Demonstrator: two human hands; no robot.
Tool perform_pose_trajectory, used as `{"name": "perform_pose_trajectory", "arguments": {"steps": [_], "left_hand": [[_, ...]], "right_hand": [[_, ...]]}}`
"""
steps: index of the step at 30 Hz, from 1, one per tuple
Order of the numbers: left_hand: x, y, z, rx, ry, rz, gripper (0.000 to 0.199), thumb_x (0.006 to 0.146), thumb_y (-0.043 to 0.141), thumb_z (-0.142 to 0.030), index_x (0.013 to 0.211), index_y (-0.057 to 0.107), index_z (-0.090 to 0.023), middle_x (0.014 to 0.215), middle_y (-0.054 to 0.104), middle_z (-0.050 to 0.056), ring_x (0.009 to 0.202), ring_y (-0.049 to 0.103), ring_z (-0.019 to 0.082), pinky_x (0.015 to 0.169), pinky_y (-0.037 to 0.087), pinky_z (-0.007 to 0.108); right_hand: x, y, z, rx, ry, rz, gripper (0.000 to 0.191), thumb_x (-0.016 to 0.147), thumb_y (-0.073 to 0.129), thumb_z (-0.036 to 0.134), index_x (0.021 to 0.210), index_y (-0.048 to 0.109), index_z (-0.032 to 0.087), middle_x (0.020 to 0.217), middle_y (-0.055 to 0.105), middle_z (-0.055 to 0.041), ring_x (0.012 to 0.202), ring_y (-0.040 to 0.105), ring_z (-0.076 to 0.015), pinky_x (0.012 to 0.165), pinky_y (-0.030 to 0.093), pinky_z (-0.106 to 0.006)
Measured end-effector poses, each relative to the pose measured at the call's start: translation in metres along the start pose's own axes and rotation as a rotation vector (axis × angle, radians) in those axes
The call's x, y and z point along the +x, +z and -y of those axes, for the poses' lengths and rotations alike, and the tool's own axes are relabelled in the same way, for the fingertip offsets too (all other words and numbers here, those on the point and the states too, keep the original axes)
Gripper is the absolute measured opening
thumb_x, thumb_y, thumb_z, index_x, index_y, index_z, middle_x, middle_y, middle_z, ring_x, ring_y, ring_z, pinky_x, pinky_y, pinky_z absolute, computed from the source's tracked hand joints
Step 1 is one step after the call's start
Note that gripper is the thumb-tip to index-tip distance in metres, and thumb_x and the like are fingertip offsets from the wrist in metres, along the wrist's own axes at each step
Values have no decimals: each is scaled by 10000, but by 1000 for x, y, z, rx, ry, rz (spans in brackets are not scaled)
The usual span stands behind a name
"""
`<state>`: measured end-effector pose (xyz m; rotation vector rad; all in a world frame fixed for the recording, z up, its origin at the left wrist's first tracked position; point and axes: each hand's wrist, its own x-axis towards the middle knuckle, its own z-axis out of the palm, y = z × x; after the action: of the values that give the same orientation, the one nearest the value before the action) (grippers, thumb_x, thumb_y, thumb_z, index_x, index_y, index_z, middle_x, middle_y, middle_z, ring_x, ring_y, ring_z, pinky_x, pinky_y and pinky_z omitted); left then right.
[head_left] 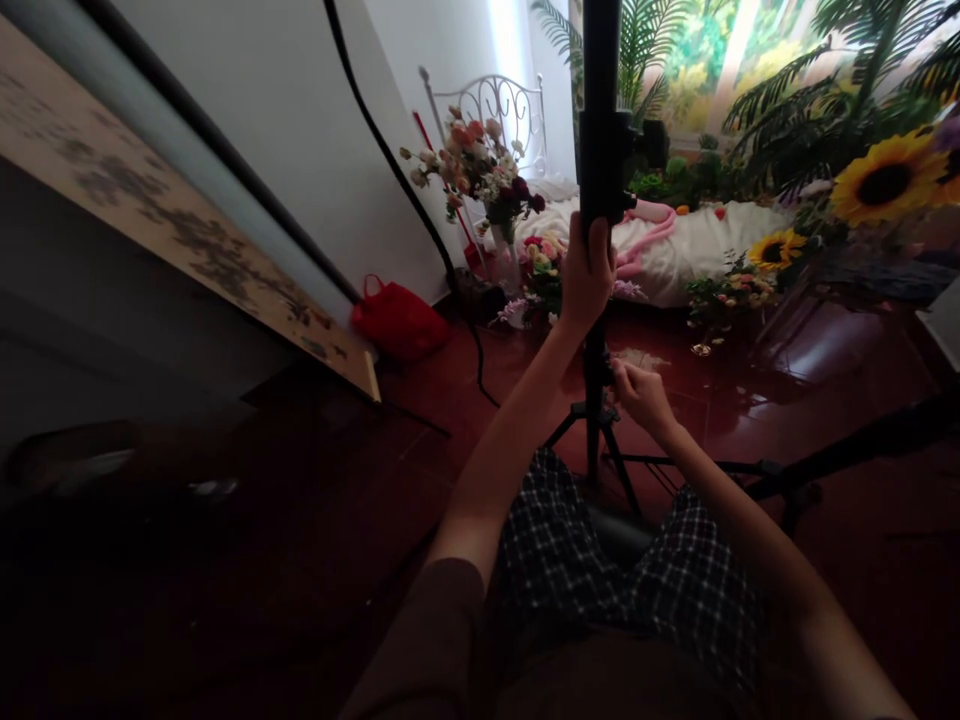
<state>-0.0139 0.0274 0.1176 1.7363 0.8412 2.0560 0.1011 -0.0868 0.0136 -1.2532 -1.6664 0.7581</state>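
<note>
On the floor [427,480], the stand [598,170] rises upright before the person, its top cut off. The left hand [589,275] wraps closed around it, apparently steadying it; below, the right hand [646,398] pinches what looks like a knob [606,369], mostly hidden and dim.

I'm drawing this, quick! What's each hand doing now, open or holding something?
Left hand: closed around the black pole.
Right hand: closed at the same pole, lower down; exactly what it pinches can't be told.
</note>
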Motion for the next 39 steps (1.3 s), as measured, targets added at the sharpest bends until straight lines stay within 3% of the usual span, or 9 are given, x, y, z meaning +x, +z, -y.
{"name": "perform_pose_trajectory", "arguments": {"steps": [5, 8, 10, 16, 18, 25, 32, 36, 39], "left_hand": [[-3, 1, 0, -139, -65, 14, 485, 906, 401, -686, 960, 512, -217, 622, 415, -27, 527, 539, 84, 458, 391, 222], [-3, 0, -4, -198, -94, 16, 479, 887, 440, -686, 929, 505, -214, 600, 383, -38, 467, 492, 69, 411, 324, 213], [-3, -1, -8, -217, -110, 37, 485, 874, 434, -702, 897, 488, -220, 582, 384, -45, 420, 429, 58, 387, 291, 219], [-4, -5, -13, -234, -150, 47, 464, 900, 444, -673, 864, 541, -221, 573, 468, -37, 412, 424, 62, 399, 321, 236], [-12, -7, -9, -267, -172, 58, 469, 911, 448, -662, 880, 585, -214, 574, 498, -30, 416, 441, 69, 405, 339, 244], [-58, -12, 19, -339, -310, 123, 518, 884, 466, -705, 769, 568, -210, 482, 454, -60, 360, 381, 64, 372, 307, 241], [-62, -6, 26, -300, -361, 89, 488, 898, 478, -676, 758, 555, -215, 504, 475, -51, 377, 388, 60, 372, 316, 232], [-62, -3, 26, -356, -356, 110, 480, 907, 475, -662, 755, 549, -213, 503, 469, -52, 380, 400, 65, 375, 323, 231], [-63, -1, 26, -369, -375, 121, 479, 908, 478, -658, 749, 538, -210, 503, 458, -57, 375, 396, 61, 373, 324, 224]], "right_hand": [[2, 18, 2, 924, 579, 183, 406, 989, 390, 327, 610, 466, 203, 453, 456, 42, 339, 315, -63, 367, 241, -182], [-1, 25, 7, 1399, 682, 257, 393, 955, 391, 148, 574, 322, 219, 415, 309, 84, 328, 218, -57, 342, 222, -144], [-3, 29, 10, 1549, 722, 251, 414, 957, 355, 117, 569, 259, 225, 404, 268, 83, 327, 206, -64, 339, 234, -135], [-9, 27, 22, 1462, 725, 155, 553, 1025, 190, 552, 659, 425, 212, 466, 433, 46, 320, 235, -66, 316, 187, -166], [-12, 24, 26, 1385, 742, 160, 584, 1015, 167, 594, 714, 481, 204, 463, 456, 38, 319, 258, -71, 312, 182, -167], [-13, 21, 29, 1219, 724, 188, 472, 1037, 229, 468, 824, 547, 194, 503, 554, 8, 332, 287, -78, 306, 207, -160], [-1, 17, 21, 1395, 742, 147, 341, 1024, 306, 321, 797, 522, 188, 519, 519, 41, 342, 295, -56, 317, 201, -142], [0, 23, 20, 1576, 601, 108, 269, 929, 362, 103, 688, 417, 210, 491, 426, 84, 346, 244, -50, 349, 233, -128], [0, 29, 21, 1670, 484, -17, 288, 843, 390, 4, 647, 366, 213, 475, 407, 93, 350, 218, -56, 350, 227, -131]]}}
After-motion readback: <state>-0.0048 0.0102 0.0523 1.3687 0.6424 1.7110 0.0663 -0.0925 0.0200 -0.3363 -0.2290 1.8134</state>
